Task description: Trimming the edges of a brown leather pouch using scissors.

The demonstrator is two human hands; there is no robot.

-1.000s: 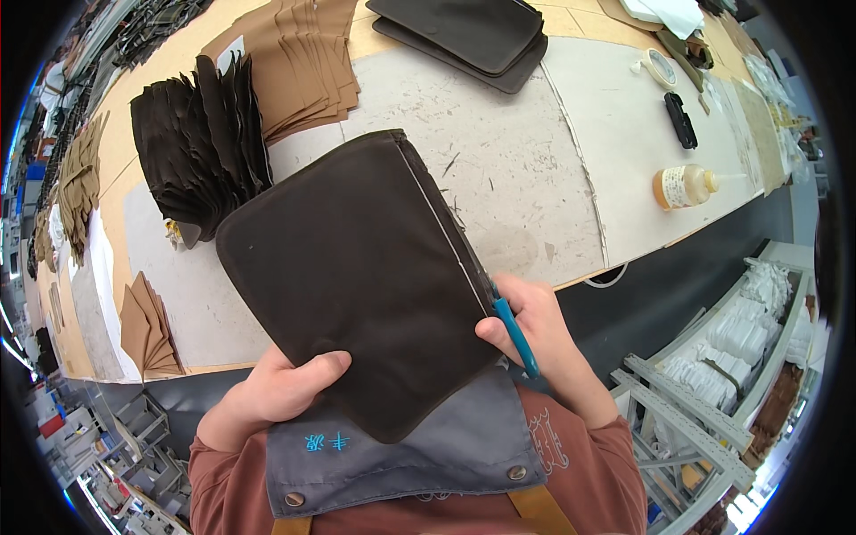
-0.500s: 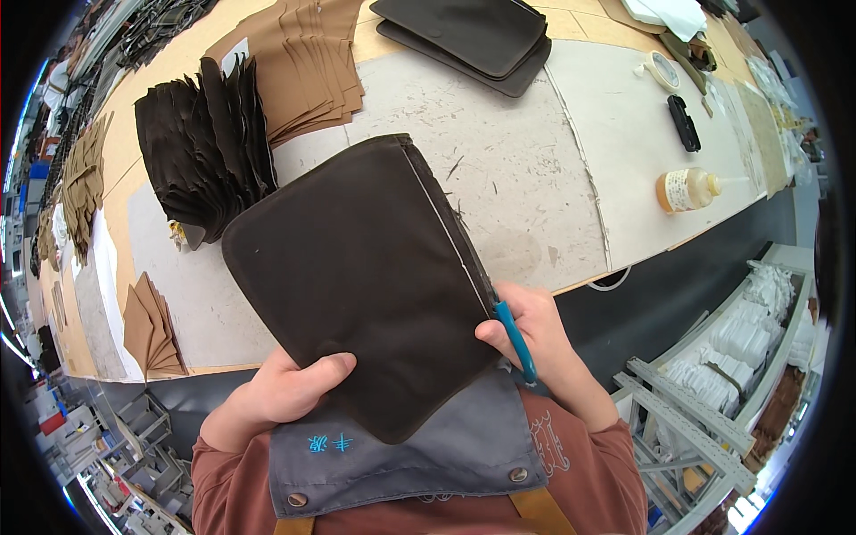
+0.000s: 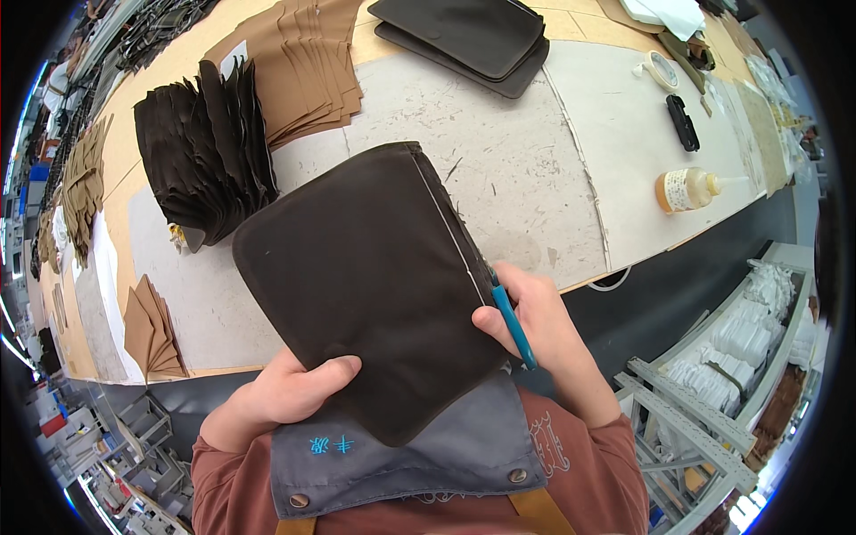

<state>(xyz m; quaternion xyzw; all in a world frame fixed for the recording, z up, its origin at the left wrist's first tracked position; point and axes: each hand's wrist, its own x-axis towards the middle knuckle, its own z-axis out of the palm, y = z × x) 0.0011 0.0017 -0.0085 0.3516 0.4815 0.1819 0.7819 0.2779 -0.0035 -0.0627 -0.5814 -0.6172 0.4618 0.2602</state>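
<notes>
A dark brown, leather-like flat piece (image 3: 357,276) with rounded corners is tilted in front of me, over the table's near edge and my apron. A white line runs along its right side, beside a rough edge. My left hand (image 3: 308,383) grips its lower left edge, thumb on top and fingers hidden underneath. My right hand (image 3: 530,312) is closed at the right edge, around a slim tool with a teal handle (image 3: 513,328). The tool's working end is hidden, so its exact kind does not show. The thumb lies against the brown piece.
Behind on the left stand a bundle of dark pieces (image 3: 201,156) and fanned brown sheets (image 3: 312,71). Two similar dark pieces (image 3: 464,40) lie at the back. Rightward are a tape roll (image 3: 662,71), a black object (image 3: 683,123) and a bottle of amber liquid (image 3: 685,190).
The brown piece has shifted slightly right, its top edge a little lower. My right hand has moved slightly up, and the teal handle has turned in it.
</notes>
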